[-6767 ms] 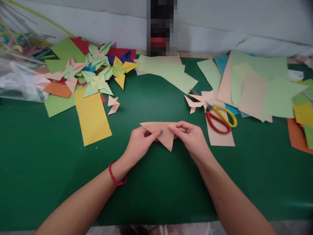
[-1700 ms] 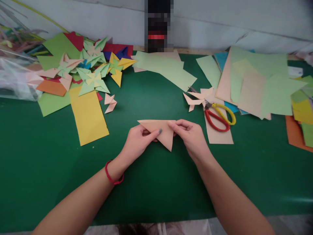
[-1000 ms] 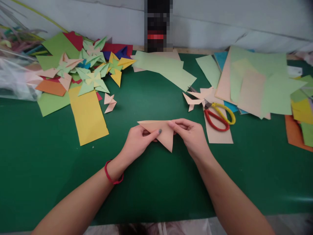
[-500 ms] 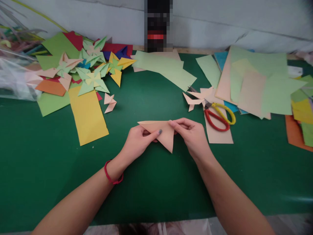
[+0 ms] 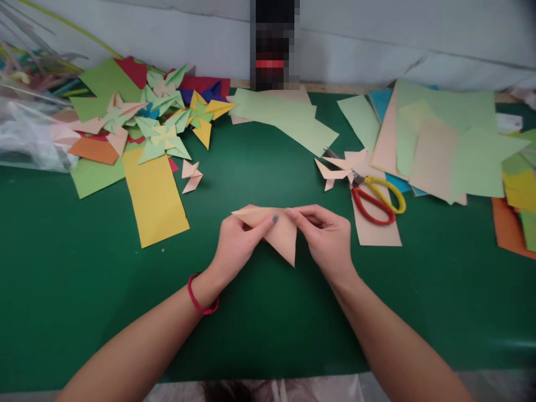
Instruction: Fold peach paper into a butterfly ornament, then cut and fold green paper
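Note:
A folded peach paper triangle point(image 5: 281, 237) is held between both hands over the green table, one point hanging down toward me. My left hand point(image 5: 242, 237) is closed on its left side, the thumb lying across the front face and the fingers behind. At the upper right corner, my right hand point(image 5: 324, 233) pinches the paper between thumb and fingers; its other fingers are partly hidden. Beyond my right hand lie scissors point(image 5: 374, 201) with one red and one yellow handle, resting on a peach strip point(image 5: 377, 231) and beside folded peach pieces point(image 5: 335, 169).
Folded paper stars point(image 5: 164, 139) lie heaped at the back left, over coloured sheets and a yellow rectangle point(image 5: 157, 198). A small folded peach piece point(image 5: 192, 176) lies nearby. Pale green sheets point(image 5: 446, 103) are stacked at the right. A plastic bag point(image 5: 33, 131) sits far left.
Both hands keep hold of the peach paper. The right fingers have curled in closer at the corner, and the paper's lower point has dipped slightly. The whole view has shifted a little.

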Available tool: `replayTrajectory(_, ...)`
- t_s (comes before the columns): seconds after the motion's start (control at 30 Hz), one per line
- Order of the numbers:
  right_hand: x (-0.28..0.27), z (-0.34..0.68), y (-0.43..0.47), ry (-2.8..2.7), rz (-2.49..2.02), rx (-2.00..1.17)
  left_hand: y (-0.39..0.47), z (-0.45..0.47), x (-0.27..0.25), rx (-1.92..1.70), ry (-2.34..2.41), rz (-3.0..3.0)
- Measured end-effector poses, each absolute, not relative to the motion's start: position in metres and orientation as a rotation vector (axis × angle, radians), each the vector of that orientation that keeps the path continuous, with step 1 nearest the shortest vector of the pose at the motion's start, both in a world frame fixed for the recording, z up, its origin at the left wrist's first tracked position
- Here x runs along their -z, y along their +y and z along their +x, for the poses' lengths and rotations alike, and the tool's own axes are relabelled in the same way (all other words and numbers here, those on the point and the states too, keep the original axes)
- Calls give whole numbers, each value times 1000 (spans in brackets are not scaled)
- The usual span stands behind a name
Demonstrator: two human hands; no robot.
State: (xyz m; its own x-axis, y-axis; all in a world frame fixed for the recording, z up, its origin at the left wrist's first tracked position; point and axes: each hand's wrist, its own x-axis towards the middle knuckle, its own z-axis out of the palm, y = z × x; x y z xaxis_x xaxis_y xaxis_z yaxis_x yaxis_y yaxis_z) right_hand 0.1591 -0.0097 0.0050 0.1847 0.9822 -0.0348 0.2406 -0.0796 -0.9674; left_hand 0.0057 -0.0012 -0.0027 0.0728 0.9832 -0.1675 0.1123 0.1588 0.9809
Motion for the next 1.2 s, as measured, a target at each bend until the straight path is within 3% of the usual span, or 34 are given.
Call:
replayTrajectory(0.4,-3,164,-8,-1184,-1564,-913,3,4,10,-1258,1304,946)
replayTrajectory(1.2,0,165,-7,-1151,-1573,-972,3,1,9,-1245,1239,886)
